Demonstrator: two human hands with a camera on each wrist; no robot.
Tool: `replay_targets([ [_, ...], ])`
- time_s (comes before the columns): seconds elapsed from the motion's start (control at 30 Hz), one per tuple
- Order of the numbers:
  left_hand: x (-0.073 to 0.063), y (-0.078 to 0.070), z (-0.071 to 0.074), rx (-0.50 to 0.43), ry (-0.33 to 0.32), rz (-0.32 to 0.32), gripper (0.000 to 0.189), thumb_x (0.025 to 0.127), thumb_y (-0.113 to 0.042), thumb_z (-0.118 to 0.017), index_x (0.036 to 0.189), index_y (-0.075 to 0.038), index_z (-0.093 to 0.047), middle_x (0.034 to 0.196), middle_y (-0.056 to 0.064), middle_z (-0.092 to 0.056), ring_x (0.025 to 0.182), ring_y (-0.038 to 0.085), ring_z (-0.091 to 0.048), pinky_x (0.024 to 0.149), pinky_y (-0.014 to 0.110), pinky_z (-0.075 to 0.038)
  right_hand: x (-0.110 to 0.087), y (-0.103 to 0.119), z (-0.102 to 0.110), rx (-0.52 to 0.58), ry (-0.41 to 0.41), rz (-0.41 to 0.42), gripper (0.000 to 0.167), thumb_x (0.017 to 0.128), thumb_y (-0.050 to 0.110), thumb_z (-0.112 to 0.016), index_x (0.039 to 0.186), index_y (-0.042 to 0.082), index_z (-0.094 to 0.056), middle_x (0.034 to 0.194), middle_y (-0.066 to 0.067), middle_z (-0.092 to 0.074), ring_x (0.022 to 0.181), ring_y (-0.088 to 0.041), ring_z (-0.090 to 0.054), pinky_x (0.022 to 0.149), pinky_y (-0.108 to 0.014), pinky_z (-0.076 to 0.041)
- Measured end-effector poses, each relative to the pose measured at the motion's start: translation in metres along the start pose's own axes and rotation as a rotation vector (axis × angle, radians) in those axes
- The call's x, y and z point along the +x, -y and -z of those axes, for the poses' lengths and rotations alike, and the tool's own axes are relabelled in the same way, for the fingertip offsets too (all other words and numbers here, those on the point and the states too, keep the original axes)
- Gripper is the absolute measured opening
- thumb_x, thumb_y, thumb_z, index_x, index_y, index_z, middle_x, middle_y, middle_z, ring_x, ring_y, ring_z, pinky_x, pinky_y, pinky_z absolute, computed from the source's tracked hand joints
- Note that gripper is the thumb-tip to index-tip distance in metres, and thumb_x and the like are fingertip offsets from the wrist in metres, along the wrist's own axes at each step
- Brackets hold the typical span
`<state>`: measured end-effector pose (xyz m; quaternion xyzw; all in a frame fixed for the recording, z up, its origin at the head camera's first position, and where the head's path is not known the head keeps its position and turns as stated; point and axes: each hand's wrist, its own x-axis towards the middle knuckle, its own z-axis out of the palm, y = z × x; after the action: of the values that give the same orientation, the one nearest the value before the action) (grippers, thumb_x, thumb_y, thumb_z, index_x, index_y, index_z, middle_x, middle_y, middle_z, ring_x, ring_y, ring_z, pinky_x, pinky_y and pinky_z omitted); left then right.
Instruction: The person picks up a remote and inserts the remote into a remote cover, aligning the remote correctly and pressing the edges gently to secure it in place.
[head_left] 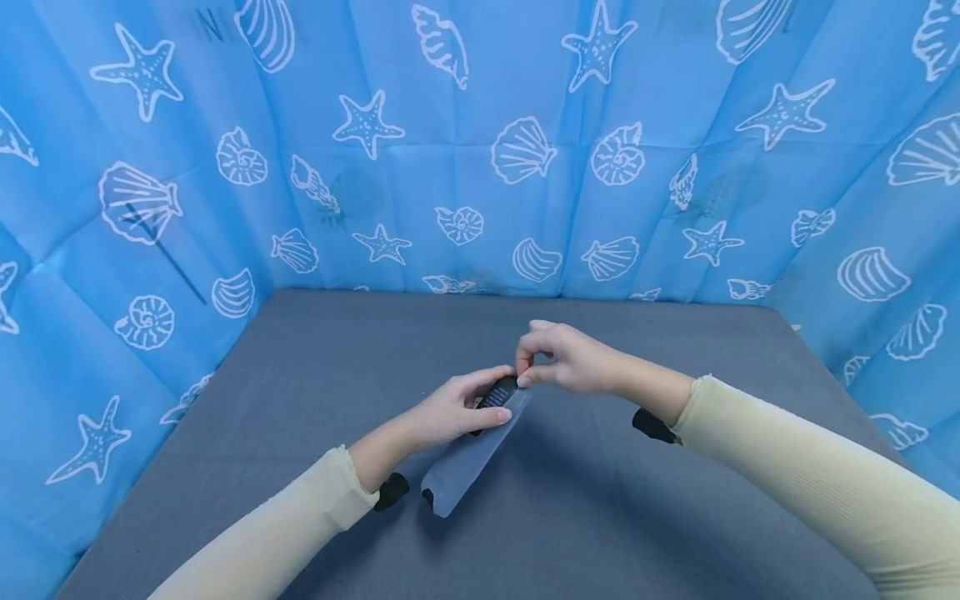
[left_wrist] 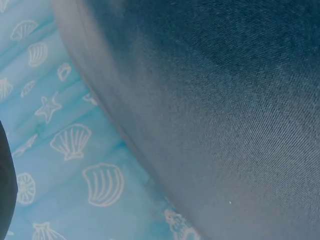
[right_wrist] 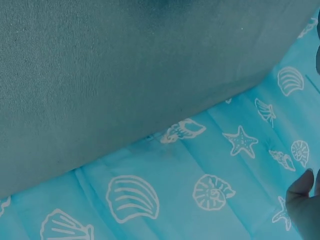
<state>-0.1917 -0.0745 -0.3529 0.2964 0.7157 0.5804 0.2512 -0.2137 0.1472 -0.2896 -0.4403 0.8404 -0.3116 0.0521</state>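
Observation:
A long, flat, grey-blue item [head_left: 468, 467], like a translucent sleeve, slants up and to the right above the table in the head view. Near its upper end is a black part [head_left: 498, 392] with small pale print, and a black corner shows at its lower end. My left hand [head_left: 457, 408] grips it around the black part, thumb on the near side and fingers on the far side. At the top end my right hand [head_left: 566, 357] pinches the tip between thumb and forefinger. In the right wrist view, only part of the right hand [right_wrist: 305, 205] appears at the edge.
A grey cloth-covered table [head_left: 360, 350] lies beneath both hands. Blue curtains [head_left: 450, 167] with white shells and starfish hang behind it and at both sides. Black wrist pieces [head_left: 392, 492] sit by the cuffs.

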Motion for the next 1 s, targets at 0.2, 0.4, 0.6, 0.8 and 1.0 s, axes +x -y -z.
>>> replay_targets([
  [0.2,0.001,0.002,0.003,0.031,-0.053,-0.027,0.061,0.099,-0.015,-0.056,0.153,-0.006,-0.027,0.147,0.018,-0.038,0.12,0.027,-0.048,0.086,0.034,-0.046,0.009,-0.005,-0.002,-0.123,-0.092,0.234,0.018,0.079,0.002,-0.077,0.077,0.011,-0.062,0.074,0.006,-0.053,0.069,-0.012,-0.034,0.064,-0.031,-0.032],
  [0.4,0.003,0.005,0.004,0.026,-0.161,-0.107,0.06,0.1,-0.014,-0.055,0.152,-0.004,-0.027,0.149,0.02,-0.036,0.118,0.029,-0.049,0.082,0.033,-0.046,0.015,-0.009,-0.006,-0.128,-0.16,0.363,0.023,0.077,-0.006,-0.076,0.078,0.01,-0.06,0.076,0.003,-0.058,0.069,-0.016,-0.039,0.062,-0.03,-0.037],
  [0.6,0.003,0.003,0.005,-0.027,-0.237,-0.102,0.058,0.099,-0.012,-0.056,0.151,-0.005,-0.03,0.143,0.019,-0.041,0.123,0.029,-0.047,0.091,0.034,-0.045,0.015,-0.009,-0.007,-0.083,-0.15,0.331,0.022,0.08,-0.004,-0.074,0.081,0.01,-0.058,0.078,0.002,-0.053,0.072,-0.017,-0.041,0.063,-0.034,-0.039],
  [0.8,0.003,-0.005,0.009,0.057,-0.136,-0.122,0.057,0.098,-0.011,-0.057,0.149,-0.003,-0.033,0.144,0.019,-0.041,0.113,0.026,-0.051,0.085,0.033,-0.046,0.011,-0.01,-0.001,-0.063,-0.127,0.297,0.022,0.08,-0.005,-0.073,0.081,0.01,-0.057,0.079,0.005,-0.047,0.071,-0.011,-0.036,0.062,-0.031,-0.036],
  [1.0,0.001,0.0,0.006,0.052,-0.058,-0.094,0.059,0.097,-0.009,-0.057,0.15,-0.002,-0.031,0.14,0.02,-0.045,0.104,0.022,-0.051,0.076,0.03,-0.044,0.012,-0.013,0.001,-0.111,-0.071,0.371,0.021,0.079,-0.001,-0.076,0.081,0.011,-0.058,0.076,0.005,-0.051,0.07,-0.011,-0.033,0.066,-0.03,-0.03],
])
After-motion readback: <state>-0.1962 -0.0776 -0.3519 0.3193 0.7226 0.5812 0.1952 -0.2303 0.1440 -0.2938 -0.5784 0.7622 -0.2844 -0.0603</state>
